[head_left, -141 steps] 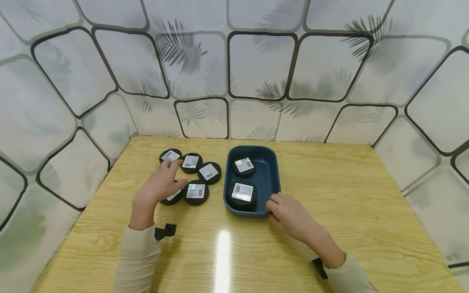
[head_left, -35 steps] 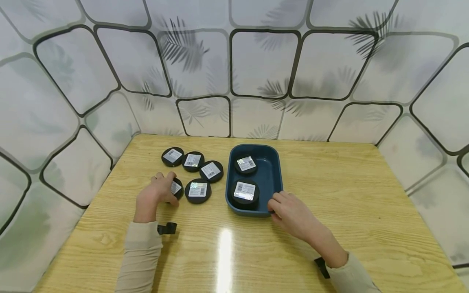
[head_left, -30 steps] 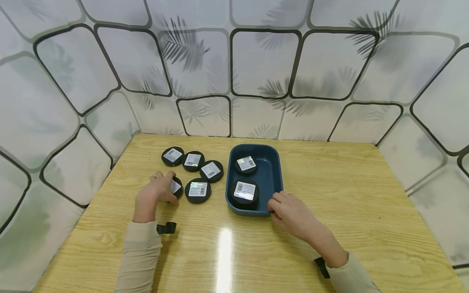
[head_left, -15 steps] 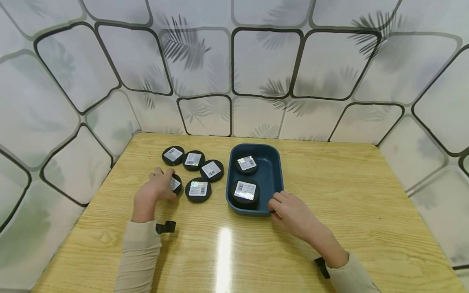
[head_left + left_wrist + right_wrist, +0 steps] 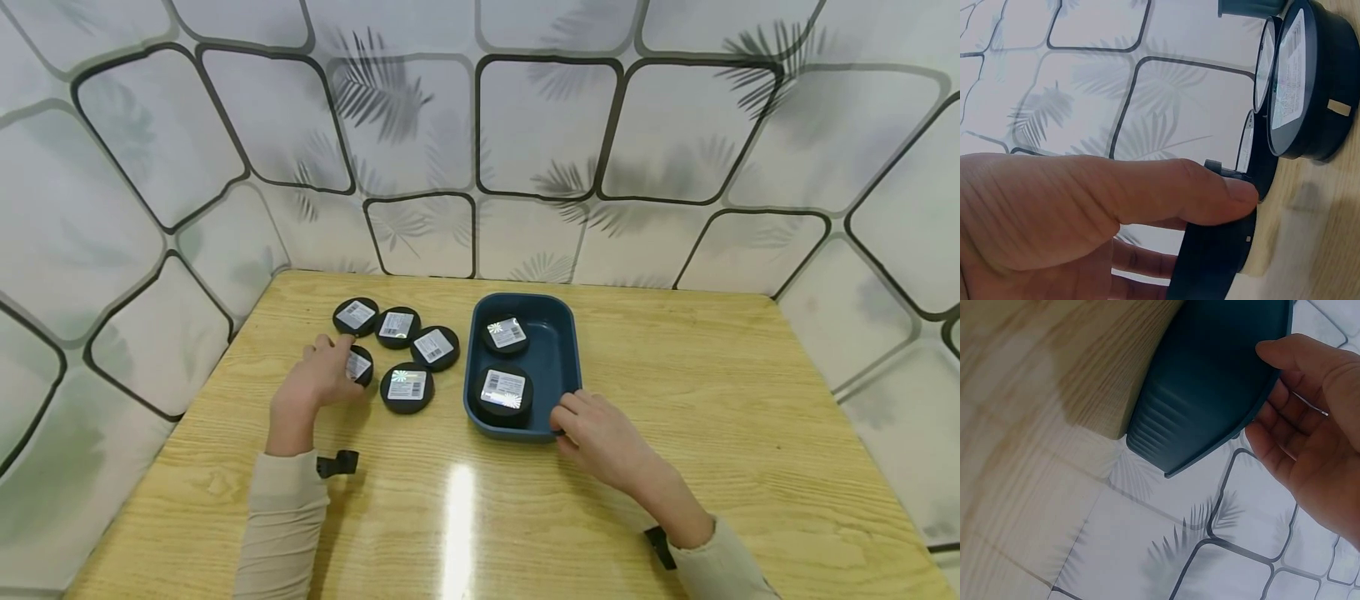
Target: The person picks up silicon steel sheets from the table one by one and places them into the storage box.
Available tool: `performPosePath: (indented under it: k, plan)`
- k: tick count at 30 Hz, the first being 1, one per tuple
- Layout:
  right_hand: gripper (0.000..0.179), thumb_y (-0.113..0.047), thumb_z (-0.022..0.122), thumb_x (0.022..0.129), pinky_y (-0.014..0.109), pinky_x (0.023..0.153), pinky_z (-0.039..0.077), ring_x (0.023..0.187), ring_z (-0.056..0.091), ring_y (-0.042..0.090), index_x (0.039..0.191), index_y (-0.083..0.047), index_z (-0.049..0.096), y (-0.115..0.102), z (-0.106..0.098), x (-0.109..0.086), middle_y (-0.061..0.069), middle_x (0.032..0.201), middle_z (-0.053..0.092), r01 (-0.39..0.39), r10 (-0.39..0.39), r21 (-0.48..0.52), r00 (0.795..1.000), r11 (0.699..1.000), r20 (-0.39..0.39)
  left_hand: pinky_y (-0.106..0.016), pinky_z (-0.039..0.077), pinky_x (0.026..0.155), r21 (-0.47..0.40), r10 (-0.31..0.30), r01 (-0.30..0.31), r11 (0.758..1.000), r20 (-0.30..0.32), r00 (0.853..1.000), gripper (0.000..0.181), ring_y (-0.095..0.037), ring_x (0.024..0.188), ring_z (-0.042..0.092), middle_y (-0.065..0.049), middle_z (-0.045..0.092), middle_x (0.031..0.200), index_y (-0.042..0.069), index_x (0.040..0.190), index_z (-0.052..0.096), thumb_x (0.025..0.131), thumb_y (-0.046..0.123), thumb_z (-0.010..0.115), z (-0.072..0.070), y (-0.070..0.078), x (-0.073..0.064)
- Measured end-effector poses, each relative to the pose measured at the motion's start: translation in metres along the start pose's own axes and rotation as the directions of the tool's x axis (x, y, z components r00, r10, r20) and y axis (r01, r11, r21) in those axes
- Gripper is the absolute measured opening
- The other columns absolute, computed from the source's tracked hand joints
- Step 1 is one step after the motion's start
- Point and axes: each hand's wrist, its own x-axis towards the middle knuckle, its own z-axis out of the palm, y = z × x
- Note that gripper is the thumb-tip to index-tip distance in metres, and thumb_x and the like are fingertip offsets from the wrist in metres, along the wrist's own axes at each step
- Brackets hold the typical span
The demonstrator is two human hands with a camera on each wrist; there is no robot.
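My left hand [image 5: 318, 375] grips a flat round black container [image 5: 362, 365] with a white barcode label, its left part hidden under the fingers. In the left wrist view, the thumb [image 5: 1210, 194] lies along the near side of that container [image 5: 1207, 262], with fingers on its far side. My right hand [image 5: 600, 437] pinches the near right corner of a dark blue rectangular tray [image 5: 558, 358]. In the right wrist view, the thumb is on the outer wall of the tray [image 5: 1210, 381] and the fingers are at its rim. Inside the tray sit two labelled black containers, one far [image 5: 506, 335] and one near [image 5: 503, 396].
Several more black containers lie left of the tray: one [image 5: 407, 388] just right of my left hand, others [image 5: 433, 348] in a slanting row behind. The wooden table [image 5: 675, 358] ends at a patterned cloth backdrop [image 5: 540, 133].
My left hand has come from above the far containers to the near left one, gripped it, and moved it slightly away toward the back row. The right hand keeps its hold on the tray.
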Motion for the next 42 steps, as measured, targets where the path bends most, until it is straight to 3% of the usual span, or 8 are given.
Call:
performPosePath:
  k: [13,25,30,42]
  plan:
    - [0.023,-0.004,0.083,0.075,0.032,0.067,0.046,0.074,0.05,0.015,0.082,-0.014,0.062,0.0,0.0,-0.001,-0.003,0.082,0.055,-0.001,0.001,0.003,1.0,1.0,-0.003,-0.064,0.044,0.092,0.016,0.016,-0.014,1.0,-0.085,0.996,0.085,-0.055,0.121,0.041,-0.04,0.037,0.134,-0.004,0.147,0.032,0.083,0.032,0.074,-0.002,0.002,0.0]
    - [0.023,-0.005,0.082,0.076,0.032,0.067,0.046,0.074,0.05,0.015,0.082,-0.014,0.062,0.001,-0.001,0.0,-0.002,0.082,0.056,0.002,-0.002,0.0,1.0,1.0,0.011,-0.064,0.043,0.093,0.041,0.094,-0.088,0.995,-0.154,0.984,0.083,-0.056,0.118,0.044,-0.04,0.04,0.133,-0.002,0.146,0.035,0.083,0.036,0.075,-0.001,0.005,0.004]
    - [0.022,-0.007,0.082,0.077,0.032,0.067,0.046,0.074,0.05,0.015,0.082,-0.015,0.062,0.001,0.0,0.001,-0.003,0.082,0.056,0.005,-0.005,0.0,1.0,1.0,0.007,-0.064,0.041,0.097,0.025,0.113,-0.111,0.994,-0.162,0.98,0.083,-0.054,0.122,0.041,-0.038,0.038,0.138,-0.001,0.147,0.036,0.083,0.035,0.076,0.0,0.011,0.009]
    - [0.022,-0.006,0.082,0.077,0.031,0.067,0.046,0.074,0.05,0.014,0.082,-0.015,0.063,0.001,0.0,0.001,-0.003,0.081,0.056,-0.001,0.001,0.002,1.0,1.0,0.006,-0.062,0.043,0.095,0.014,0.224,-0.226,0.974,-0.198,0.954,0.082,-0.052,0.122,0.045,-0.033,0.043,0.137,0.003,0.149,0.036,0.084,0.034,0.076,-0.003,0.034,0.017]
